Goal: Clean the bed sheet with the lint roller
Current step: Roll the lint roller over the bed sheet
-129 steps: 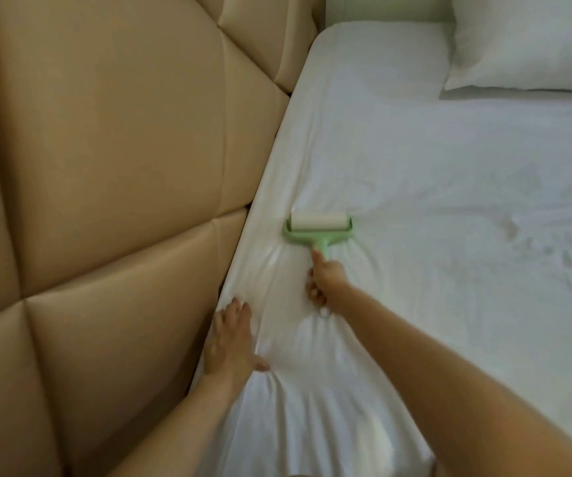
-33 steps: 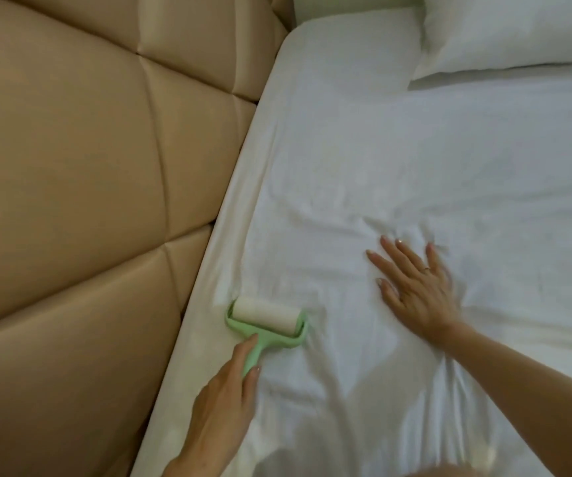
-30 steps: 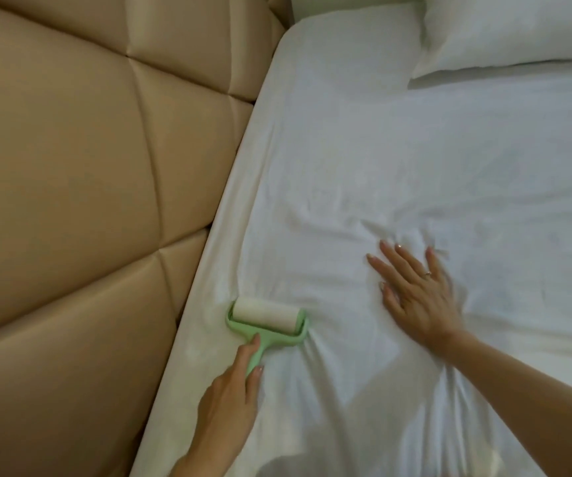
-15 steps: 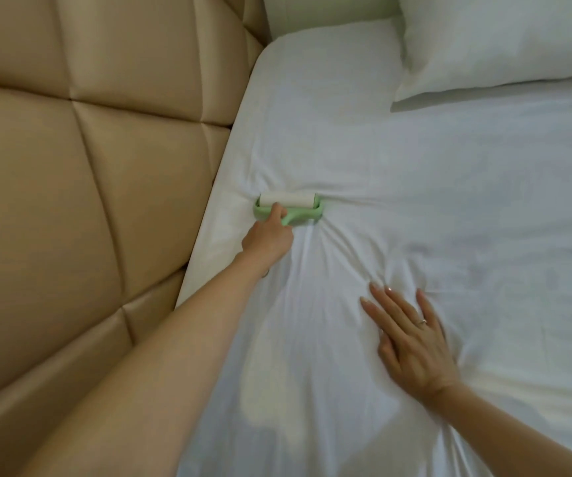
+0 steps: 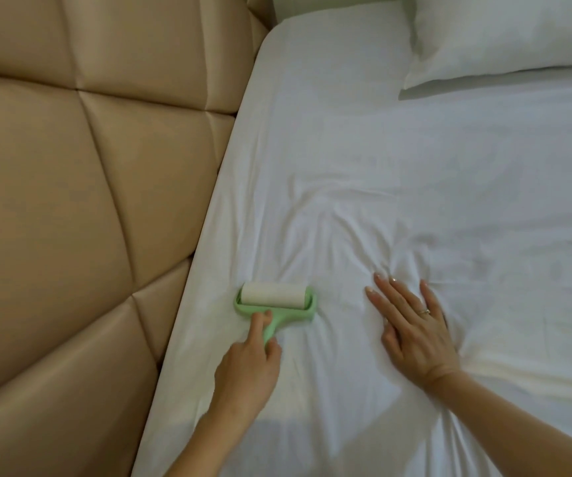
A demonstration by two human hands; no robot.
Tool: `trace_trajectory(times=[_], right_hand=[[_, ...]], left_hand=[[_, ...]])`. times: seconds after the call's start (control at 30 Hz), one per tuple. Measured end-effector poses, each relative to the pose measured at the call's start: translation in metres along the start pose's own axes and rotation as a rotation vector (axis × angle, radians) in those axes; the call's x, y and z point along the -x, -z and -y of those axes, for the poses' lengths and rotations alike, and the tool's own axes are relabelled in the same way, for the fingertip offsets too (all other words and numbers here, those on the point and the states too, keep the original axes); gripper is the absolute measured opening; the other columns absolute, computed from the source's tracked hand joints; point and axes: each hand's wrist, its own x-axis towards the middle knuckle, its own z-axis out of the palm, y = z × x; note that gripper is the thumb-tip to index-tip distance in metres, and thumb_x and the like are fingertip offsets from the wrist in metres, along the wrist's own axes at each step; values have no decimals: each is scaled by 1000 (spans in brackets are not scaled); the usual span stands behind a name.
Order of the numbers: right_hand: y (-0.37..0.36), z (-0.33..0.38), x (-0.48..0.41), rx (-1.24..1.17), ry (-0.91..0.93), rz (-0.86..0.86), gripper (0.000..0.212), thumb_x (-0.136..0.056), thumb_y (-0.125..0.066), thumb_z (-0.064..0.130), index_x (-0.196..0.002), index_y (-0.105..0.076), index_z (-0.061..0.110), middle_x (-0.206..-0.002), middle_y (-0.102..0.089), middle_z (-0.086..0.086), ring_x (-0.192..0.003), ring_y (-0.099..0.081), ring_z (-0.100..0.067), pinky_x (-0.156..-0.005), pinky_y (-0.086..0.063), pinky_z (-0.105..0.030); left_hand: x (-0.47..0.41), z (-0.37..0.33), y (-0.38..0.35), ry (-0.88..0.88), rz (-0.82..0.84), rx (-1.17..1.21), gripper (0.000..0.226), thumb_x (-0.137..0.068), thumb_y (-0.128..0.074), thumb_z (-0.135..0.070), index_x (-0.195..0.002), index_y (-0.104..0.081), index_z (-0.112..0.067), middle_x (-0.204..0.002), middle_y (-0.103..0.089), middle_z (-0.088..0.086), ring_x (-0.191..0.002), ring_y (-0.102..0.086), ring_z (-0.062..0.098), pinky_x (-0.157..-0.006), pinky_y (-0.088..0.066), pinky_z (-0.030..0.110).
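Observation:
A green lint roller (image 5: 275, 301) with a white roll lies flat on the white bed sheet (image 5: 363, 160), close to the bed's left edge. My left hand (image 5: 248, 366) grips its short green handle, the forefinger stretched along the frame. To the right, my right hand (image 5: 411, 330) lies flat on the sheet with fingers spread, pressing the cloth down. Wrinkles fan out from both hands.
A tan padded wall (image 5: 81, 208) runs along the bed's left side, right up against the mattress. A white pillow (image 5: 504, 36) lies at the head of the bed, top right. The sheet stretches smooth far and right.
Half a second ago my left arm was stretched out with the roller far up the sheet; it has pulled the roller back toward me. My right hand stays pressed on the sheet.

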Motion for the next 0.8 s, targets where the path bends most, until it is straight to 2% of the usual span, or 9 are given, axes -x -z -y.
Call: trace_trajectory(times=[0.07,0.13,0.23,0.33,0.37,0.5,0.57,0.7,0.8], right_hand=[[2,1,-1,13,-19,18,57,-84,-36,24,-141,-44,22,-151,-33,1,-137,-35,-19,-111,-24,-54],[4,2,-3,39,-38,42,57,-85,-34,26,-142,-42,23,-152,-32,-1,-139,-33,-21,-112,-23,-54],[7,8,-4,83,-111,84,56,-89,-31,33,-145,-36,27,-155,-26,-2,-142,-24,-23,-113,-17,-56],[7,8,-23,134,-245,89,56,-94,-26,45,-147,-25,29,-157,-17,-4,-144,-14,-26,-115,-5,-56],[6,8,-38,134,-235,85,57,-94,-26,48,-147,-24,30,-158,-16,-5,-144,-13,-27,-114,-2,-57],[-7,9,-109,165,122,181,56,-96,-22,55,-147,-25,34,-158,-14,-2,-145,-11,-26,-112,-2,-61],[-15,-2,-135,183,174,218,56,-96,-17,57,-147,-26,37,-157,-17,1,-145,-14,-24,-112,-3,-61],[-10,-64,-168,220,-11,141,55,-95,-20,54,-146,-29,36,-155,-24,1,-142,-24,-26,-113,-8,-57],[4,-107,-178,250,-193,98,57,-95,-16,53,-149,-20,33,-158,-16,0,-145,-15,-23,-115,-1,-53]], left_hand=[[-26,-10,3,-18,-41,11,37,-101,-35,-25,-137,-30,-29,-92,-63,13,-90,-60,34,-74,-45,37],[-62,-25,9,-42,-64,0,37,-100,-34,-23,-137,-31,-25,-108,-63,19,-99,-58,37,-79,-45,39],[-118,-53,26,-60,-68,4,33,-99,-33,-21,-133,-33,-21,-112,-59,21,-98,-59,37,-78,-46,38],[-161,-79,43,-70,-73,7,34,-98,-33,-20,-132,-32,-20,-115,-56,17,-100,-59,36,-82,-49,40],[-172,-86,47,-75,-74,6,35,-97,-32,-19,-132,-31,-20,-114,-54,16,-99,-59,36,-82,-49,40],[-210,-104,59,-99,-97,-2,35,-96,-31,-16,-131,-30,-19,-101,-53,12,-78,-56,29,-80,-53,41],[-230,-109,65,-103,-114,6,33,-95,-31,-15,-128,-31,-19,-90,-51,8,-68,-54,25,-76,-52,39],[-266,-124,82,-87,-134,6,31,-96,-32,-19,-127,-31,-21,-98,-54,13,-68,-54,28,-67,-49,36],[-266,-131,91,-113,-228,73,29,-98,-36,-21,-128,-35,-20,-99,-57,14,-70,-55,31,-64,-47,38]])
